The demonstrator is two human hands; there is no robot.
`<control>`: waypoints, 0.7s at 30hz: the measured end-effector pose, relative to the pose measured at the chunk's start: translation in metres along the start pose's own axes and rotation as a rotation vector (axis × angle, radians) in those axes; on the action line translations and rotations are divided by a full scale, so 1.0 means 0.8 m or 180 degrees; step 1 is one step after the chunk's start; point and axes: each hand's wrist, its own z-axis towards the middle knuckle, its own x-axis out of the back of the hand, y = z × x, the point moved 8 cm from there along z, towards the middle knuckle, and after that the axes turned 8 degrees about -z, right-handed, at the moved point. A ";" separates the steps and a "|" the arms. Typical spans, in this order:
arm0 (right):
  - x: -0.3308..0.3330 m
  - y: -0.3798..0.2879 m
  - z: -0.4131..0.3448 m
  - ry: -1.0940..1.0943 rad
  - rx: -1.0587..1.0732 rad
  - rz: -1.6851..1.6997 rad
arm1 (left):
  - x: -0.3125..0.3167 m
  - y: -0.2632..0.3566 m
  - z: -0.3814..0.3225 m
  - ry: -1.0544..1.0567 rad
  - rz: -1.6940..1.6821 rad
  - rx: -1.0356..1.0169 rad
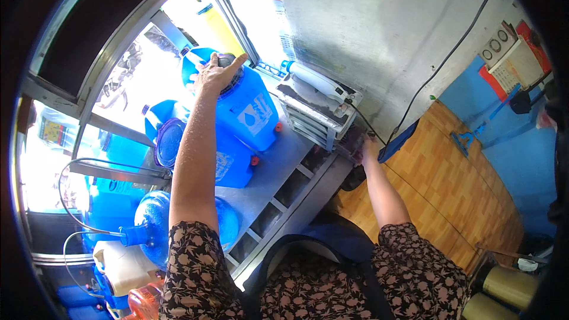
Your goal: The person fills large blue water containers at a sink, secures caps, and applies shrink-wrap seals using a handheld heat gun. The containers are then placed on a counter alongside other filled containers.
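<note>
My left hand (218,73) lies with spread fingers on the dark round cap of a blue plastic water container (262,120), which stands upright on a metal counter and has a red spigot low on its side. Beside it stands a second blue container (233,164) with its own red spigot; my forearm partly covers it and a round purple-rimmed lid (170,142). Low at the right end of the counter, my right hand (368,150) is at a dark object by the small white rack (311,120). What its fingers do there is unclear.
A white handheld device (316,81) with a cord lies on the rack. A round blue water bottle (153,220) lies sideways near my left arm. Windows (129,71) border the counter, and a black cable (440,62) hangs along the wall above a wood-patterned floor (435,182).
</note>
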 end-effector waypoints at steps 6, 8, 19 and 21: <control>-0.001 -0.070 -0.064 0.0306 0.2976 -0.1511 | 0.034 0.030 -0.033 0.1108 -0.0062 -0.0428; -0.040 -0.077 -0.058 -0.0186 0.3138 -0.1994 | 0.048 0.050 -0.068 0.1775 -0.0622 -0.1007; -0.065 -0.055 -0.016 -0.0507 0.3296 -0.2690 | -0.054 0.010 -0.302 0.1501 -0.1852 -0.2843; -0.054 -0.061 -0.025 -0.0516 0.3250 -0.2444 | -0.087 -0.012 -0.313 0.1197 -0.2135 -0.2592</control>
